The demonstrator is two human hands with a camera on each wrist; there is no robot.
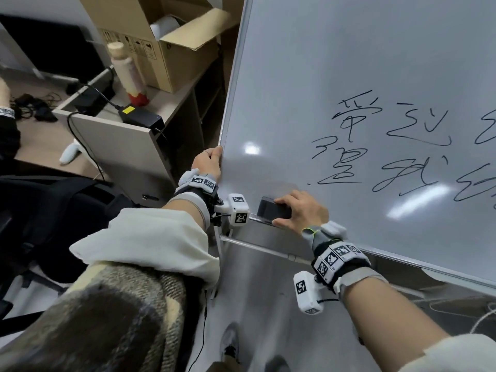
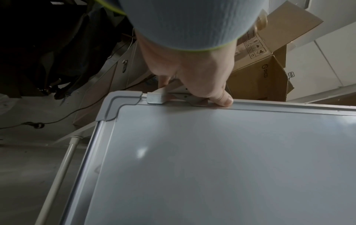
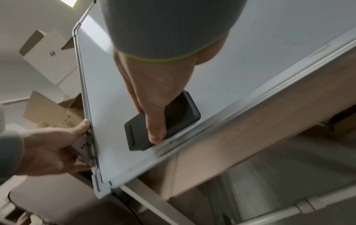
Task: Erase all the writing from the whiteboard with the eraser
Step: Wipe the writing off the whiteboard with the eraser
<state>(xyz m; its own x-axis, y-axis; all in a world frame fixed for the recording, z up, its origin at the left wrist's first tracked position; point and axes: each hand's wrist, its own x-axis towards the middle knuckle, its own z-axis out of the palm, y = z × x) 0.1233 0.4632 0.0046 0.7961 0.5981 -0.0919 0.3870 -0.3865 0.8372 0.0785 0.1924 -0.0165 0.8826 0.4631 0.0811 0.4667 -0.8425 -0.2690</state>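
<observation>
- right hand (image 1: 300, 210) grasping the black eraser (image 1: 271, 214), fingers along its far edge and thumb under its near edge; wrist low, forearm reaching in from the near right.
- left hand (image 1: 208, 163) clamped on the left edge of the whiteboard (image 1: 349, 63), thumb on the frame at the front, other fingers wrapped behind; seems to be steadying the board.
- eraser flat against the board face at the near left corner, just above the bottom frame rail (image 3: 250, 109), well apart from the ink.
- writing (image 1: 375, 146) untouched: two rows of black handwritten characters to the right of the eraser and further up the board, running off the right side of the head view.
- step in hand, by judgement: eraser gripped and set on the board, wiping not yet begun; task at its start.
- next move calls for sliding the eraser right and up into the nearer row, pad kept flat and pressed, in overlapping passes, then on to the row above and whatever lies out of view on the right.
- left hand best kept braced, since the board may swing under pressure.
</observation>
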